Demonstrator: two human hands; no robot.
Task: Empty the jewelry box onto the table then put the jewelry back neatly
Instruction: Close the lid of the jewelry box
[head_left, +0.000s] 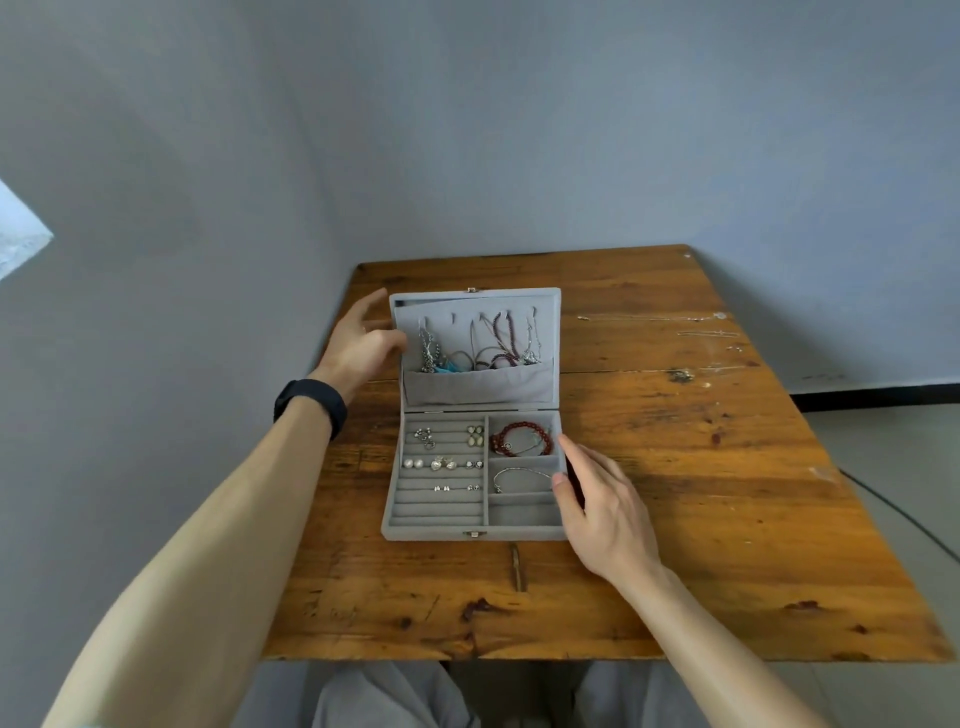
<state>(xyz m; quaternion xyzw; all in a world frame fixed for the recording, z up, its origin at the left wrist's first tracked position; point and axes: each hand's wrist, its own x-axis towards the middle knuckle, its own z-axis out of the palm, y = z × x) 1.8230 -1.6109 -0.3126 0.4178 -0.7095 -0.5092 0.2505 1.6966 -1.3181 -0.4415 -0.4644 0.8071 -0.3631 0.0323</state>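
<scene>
Grey jewelry box (519, 533) open on the bench (727, 493), left of the middle and closer to the far edge than the near one, front clasp toward the near edge. Lid (550, 332) propped up and leaning back, hung with necklaces (501, 338) from small notches, lower ends tucked into a cloth pocket (478, 387) across the lid.

In the base, on the left: padded rolls with several pairs of earrings (441, 462) pushed between them. On the right: three compartments in a row from far to near, with a red bead bracelet (519, 427) in the farthest and a thin silver bracelet (519, 471) in the middle one.

Left hand (358, 343) at the lid's left edge, fingers loosely straight and spread, thumb against that edge; no telling whether pressing or only touching. Black wristband (311, 402) on that wrist.

Right hand (597, 504) at the base's right wall, fingers straight and together along the outside, thumb on the rim beside the middle compartment.

Toward the bench's far right corner, well apart from the box: a few fine chains (706, 333) laid out on the wood, with a small pendant-like cluster (681, 375) just nearer.
</scene>
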